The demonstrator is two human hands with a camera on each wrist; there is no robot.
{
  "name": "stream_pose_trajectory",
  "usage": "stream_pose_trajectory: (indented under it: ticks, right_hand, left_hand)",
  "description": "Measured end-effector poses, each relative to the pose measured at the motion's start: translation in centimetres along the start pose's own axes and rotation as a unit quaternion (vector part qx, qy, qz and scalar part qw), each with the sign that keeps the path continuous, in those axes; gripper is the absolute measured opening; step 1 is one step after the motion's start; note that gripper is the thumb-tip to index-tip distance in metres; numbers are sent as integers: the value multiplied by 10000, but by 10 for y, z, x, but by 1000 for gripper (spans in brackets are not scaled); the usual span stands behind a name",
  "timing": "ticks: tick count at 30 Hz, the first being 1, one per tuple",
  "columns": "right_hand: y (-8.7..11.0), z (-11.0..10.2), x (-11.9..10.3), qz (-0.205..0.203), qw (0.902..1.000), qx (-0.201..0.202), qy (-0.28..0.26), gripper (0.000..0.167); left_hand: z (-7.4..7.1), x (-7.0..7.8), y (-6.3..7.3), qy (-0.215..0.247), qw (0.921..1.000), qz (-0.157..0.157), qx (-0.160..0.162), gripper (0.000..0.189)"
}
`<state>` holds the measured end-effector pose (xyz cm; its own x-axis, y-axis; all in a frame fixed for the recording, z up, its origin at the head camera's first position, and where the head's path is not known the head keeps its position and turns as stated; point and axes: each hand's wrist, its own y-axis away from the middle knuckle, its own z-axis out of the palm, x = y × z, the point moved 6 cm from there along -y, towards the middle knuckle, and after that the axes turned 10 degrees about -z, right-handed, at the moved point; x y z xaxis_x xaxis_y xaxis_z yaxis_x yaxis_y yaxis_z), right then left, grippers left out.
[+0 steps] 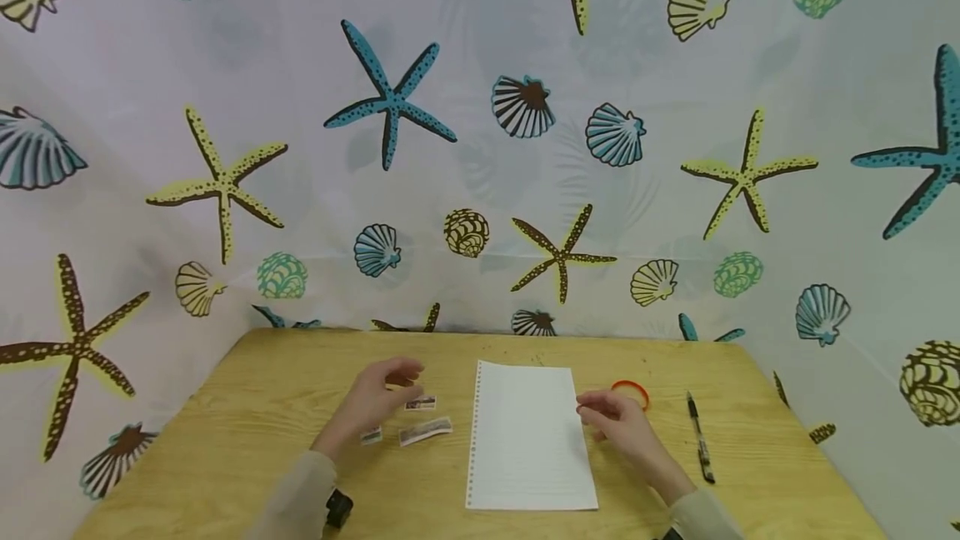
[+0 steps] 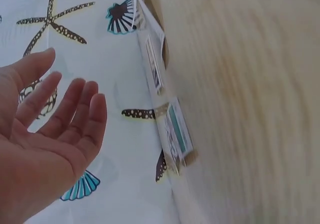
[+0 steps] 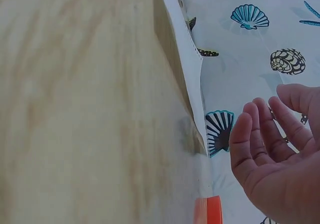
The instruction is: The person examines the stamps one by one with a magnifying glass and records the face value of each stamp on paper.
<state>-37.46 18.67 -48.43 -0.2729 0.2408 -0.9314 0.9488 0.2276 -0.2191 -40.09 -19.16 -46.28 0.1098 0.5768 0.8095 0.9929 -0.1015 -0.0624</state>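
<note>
1. Behind everything hangs the cloth point(image 1: 480, 182), printed with starfish and shells; it also shows at both sides.
2. Your counter point(image 1: 225, 457) is wood-grained and carries all the loose things.
3. The paper point(image 1: 528, 440) lies in front of you between your hands, ruled, with punched holes along its left edge.
4. Your left hand point(image 1: 378, 394) hovers over the printed pieces, its grip relaxed and fairly wide, holding nothing. Your right hand point(image 1: 618, 423) hangs by the paper's right edge, fingers loosely curved and parted, its grip likewise holding nothing. You appear to be at a reaching or positioning step, with nothing yet picked up. The next move probably calls for lowering one hand and narrowing thumb and finger on a thin edge.
5. The pen point(image 1: 700, 437) lies well right of the paper, apart from your right hand.
6. The red ring point(image 3: 214, 210), perhaps a tape roll, sits just beyond your right hand.
7. The long strip point(image 1: 425, 431) lies left of the paper, not touching it.
8. Near it, the upper piece point(image 1: 421, 402) and lower piece point(image 1: 372, 435) are partly hidden by your left hand and forearm.
</note>
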Motion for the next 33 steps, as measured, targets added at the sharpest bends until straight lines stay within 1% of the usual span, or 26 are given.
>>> stream_pose_trajectory:
  ticks: [1, 2, 4, 6, 8, 9, 12, 18, 23, 28, 29, 31, 33]
  right_hand:
    - [0, -2, 1, 2, 10000, -65, -22, 39]
    - [1, -3, 1, -16, 9999, -134, -21, 41]
    - [2, -7, 2, -3, 9997, -230, -33, 43]
    - [4, -10, 4, 27, 9995, -300, -32, 43]
    - [6, -15, 5, 76, 9994, -341, -4, 44]
    - [8, -18, 5, 116, 9993, -344, -14, 44]
    - [10, -25, 4, 162, 9991, -387, -14, 44]
    - [8, -39, 0, 31, 9989, -454, 93, 43]
    - [7, -51, -1, 48, 9992, -300, 255, 38]
    - [8, -58, 2, 15, 9993, -264, 268, 38]
    - [8, -59, 4, 14, 9992, -282, 269, 39]
    - [10, -59, 7, 125, 9993, -252, 251, 39]
    - [12, -59, 10, 250, 9991, -236, 235, 39]
  left_hand:
    - [-2, -1, 0, -4, 10000, 42, -70, 35]
    - [-4, -2, 0, -15, 9997, 154, -187, 34]
    - [-6, -3, 1, -19, 9981, 334, -508, 33]
    - [-7, -5, 3, -59, 9949, 470, -892, 33]
    - [-6, -6, 4, -104, 9898, 606, -1285, 34]
    - [-6, -7, 5, -101, 9877, 597, -1442, 35]
    - [-6, -11, 5, -125, 9832, 575, -1727, 37]
    - [-9, -14, 0, -58, 9773, 503, -2057, 33]
    - [-14, -16, -5, -203, 9733, 588, -2211, 29]
    - [-17, -20, -7, -298, 9730, 662, -2192, 30]
    - [-17, -21, -7, -342, 9734, 712, -2153, 31]
    - [-18, -24, -8, -438, 9769, 690, -1974, 31]
    - [-19, -28, -10, -575, 9831, 597, -1633, 28]
